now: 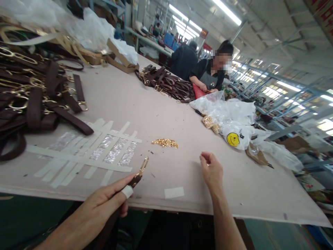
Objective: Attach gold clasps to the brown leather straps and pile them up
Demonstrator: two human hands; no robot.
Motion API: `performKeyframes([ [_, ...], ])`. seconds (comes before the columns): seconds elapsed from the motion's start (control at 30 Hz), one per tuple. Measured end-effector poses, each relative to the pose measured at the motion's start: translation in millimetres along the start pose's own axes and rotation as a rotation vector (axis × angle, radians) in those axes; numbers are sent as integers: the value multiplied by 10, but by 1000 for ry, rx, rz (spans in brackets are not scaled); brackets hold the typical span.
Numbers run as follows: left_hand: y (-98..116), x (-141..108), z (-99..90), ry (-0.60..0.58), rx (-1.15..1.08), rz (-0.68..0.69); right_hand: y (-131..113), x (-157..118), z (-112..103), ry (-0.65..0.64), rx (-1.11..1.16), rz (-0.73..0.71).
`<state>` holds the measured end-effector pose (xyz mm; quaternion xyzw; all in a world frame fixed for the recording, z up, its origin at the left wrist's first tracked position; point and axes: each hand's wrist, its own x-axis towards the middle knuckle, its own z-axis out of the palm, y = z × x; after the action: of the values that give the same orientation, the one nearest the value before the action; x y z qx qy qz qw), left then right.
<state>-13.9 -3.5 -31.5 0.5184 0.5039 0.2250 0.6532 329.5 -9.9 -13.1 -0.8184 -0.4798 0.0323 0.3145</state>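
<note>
My left hand [111, 199], with white tape round the thumb, pinches the end of a dark brown leather strap [135, 180] near the table's front edge. A gold metal clasp [143, 166] sticks out from the strap's end, pointing up and away. My right hand [212, 170] is over the table to the right, its fingers curled together; what they hold, if anything, is too small to make out. Between and beyond the hands lies a small pile of gold metal pieces [165, 142].
Brown straps with gold rings [39, 93] are heaped at the left, beside tape strips [78, 158] stuck on the table [161, 118]. Another strap pile [166, 81] lies farther back. Plastic bags [229, 114] line the right edge. A person [213, 69] sits across the table.
</note>
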Motion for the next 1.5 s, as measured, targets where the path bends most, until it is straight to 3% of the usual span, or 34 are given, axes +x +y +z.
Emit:
performKeyframes([
  [0.13, -30, -10, -60, 35, 46, 23, 414, 513, -63, -13, -281, 41],
  [0.3, -13, 11, -75, 68, -16, 108, 522, 690, 21, -99, -461, 65],
  [0.47, 101, 21, -12, -131, -316, 88, 587, 814, -57, -156, -458, 79],
  [0.6, 131, 55, 23, -102, -402, 48, 563, 865, -81, -156, -351, 49],
  [0.67, 132, 63, 33, -72, -393, 39, 429, 716, -24, -143, -279, 14],
  [0.77, 141, 71, 50, -36, -381, 67, 50, 199, 153, -173, -8, -80],
  [0.8, 147, 75, 56, -20, -375, 87, -110, -27, 225, -193, 258, -114],
  [0.87, 160, 83, 70, 2, -372, 133, -436, -482, 366, -262, 565, -177],
  [1.0, 168, 80, 100, 15, -378, 200, -925, -1083, 571, -292, 731, -325],
  [1.23, 102, 23, 96, 55, -255, 277, -1112, -1176, 651, -227, 596, -428],
  [1.5, 113, -47, 58, 124, -14, 416, -1050, -1281, 669, -216, 636, -297],
])
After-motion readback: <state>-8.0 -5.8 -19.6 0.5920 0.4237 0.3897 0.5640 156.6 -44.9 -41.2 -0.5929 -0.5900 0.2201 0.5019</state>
